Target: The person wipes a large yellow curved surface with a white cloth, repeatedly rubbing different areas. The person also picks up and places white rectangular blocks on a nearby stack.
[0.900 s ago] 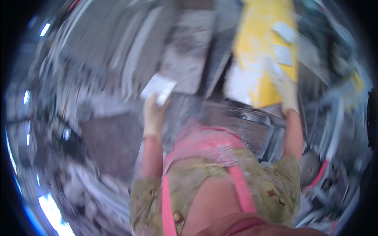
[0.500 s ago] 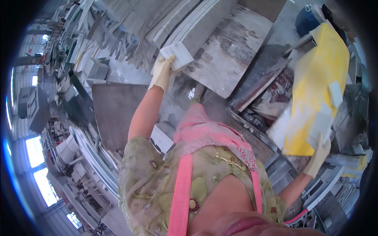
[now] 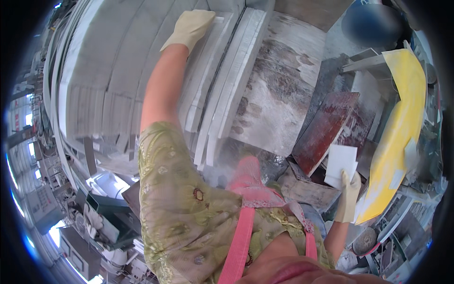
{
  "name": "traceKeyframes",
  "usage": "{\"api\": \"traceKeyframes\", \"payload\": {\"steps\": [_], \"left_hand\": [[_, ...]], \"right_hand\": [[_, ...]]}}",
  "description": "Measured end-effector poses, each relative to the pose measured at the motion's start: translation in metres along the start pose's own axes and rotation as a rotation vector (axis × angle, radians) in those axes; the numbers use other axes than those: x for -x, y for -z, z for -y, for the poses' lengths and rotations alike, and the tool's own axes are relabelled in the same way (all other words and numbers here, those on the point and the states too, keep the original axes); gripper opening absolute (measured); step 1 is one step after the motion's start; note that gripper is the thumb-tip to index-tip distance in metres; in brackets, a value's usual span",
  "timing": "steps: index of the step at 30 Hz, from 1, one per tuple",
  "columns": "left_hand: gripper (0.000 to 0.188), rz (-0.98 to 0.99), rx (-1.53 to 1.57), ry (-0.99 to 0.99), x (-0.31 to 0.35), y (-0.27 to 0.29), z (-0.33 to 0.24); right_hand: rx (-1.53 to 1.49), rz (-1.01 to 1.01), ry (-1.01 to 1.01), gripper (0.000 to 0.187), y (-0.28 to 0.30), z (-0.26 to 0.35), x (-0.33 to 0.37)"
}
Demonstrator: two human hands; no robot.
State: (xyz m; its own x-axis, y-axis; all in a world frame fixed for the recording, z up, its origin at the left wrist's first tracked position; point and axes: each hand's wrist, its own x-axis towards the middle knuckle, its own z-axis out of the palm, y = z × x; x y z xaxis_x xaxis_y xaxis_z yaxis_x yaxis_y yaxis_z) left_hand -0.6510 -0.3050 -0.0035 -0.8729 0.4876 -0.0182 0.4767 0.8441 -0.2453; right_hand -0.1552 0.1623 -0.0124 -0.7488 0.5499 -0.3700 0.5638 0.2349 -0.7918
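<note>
The right hand (image 3: 350, 191), in a cream glove, pinches a white tile (image 3: 341, 163) with the thumb and fingertips near its lower edge, so that most of the tile stands out beyond the fingers. There may be a second tile lapped behind it; the edges do not settle this. Just to the right of that hand runs a long yellow sheet (image 3: 406, 113), with pale flat pieces (image 3: 410, 151) lying on it. Beyond the held tile lies a reddish-brown panel (image 3: 327, 130), dusted white.

The left hand (image 3: 193, 27), gloved alike, is stretched far forward over a row of stacked stone slabs (image 3: 135, 80). Its fingers are curled under and hidden, so whether they grip anything is impossible to make out. A narrow white edge shows just beside the knuckles. To the right of this hand are long pale strips (image 3: 239, 71), then a stained board (image 3: 283, 80).

The step in hand looks like a two-sided one: a reach over the slabs on the left while the tile is kept hold of on the right. Any shift of the tile from here would call for a firm pinch, as it is held only near one edge, and for clearance from the panel.
</note>
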Motion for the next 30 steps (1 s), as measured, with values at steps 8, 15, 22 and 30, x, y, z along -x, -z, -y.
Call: {"api": "traceKeyframes", "payload": {"steps": [8,15,22,30], "left_hand": [[0.024,-0.021,-0.009,-0.109,-0.087,-0.048,0.034],[0.024,-0.063,0.014,-0.088,-0.12,-0.067,0.042],[0.024,-0.039,0.009,0.011,-0.136,-0.072,0.032],[0.038,-0.01,0.212,0.389,-0.146,-0.092,0.021]], "right_hand": [[-0.034,-0.01,-0.227,0.033,-0.049,0.014,0.001],[-0.079,0.015,-0.271,0.031,-0.069,0.018,-0.003],[-0.041,0.112,-0.285,0.03,-0.083,0.013,-0.01],[-0.116,0.087,-0.249,0.029,-0.091,0.014,-0.015]]}}
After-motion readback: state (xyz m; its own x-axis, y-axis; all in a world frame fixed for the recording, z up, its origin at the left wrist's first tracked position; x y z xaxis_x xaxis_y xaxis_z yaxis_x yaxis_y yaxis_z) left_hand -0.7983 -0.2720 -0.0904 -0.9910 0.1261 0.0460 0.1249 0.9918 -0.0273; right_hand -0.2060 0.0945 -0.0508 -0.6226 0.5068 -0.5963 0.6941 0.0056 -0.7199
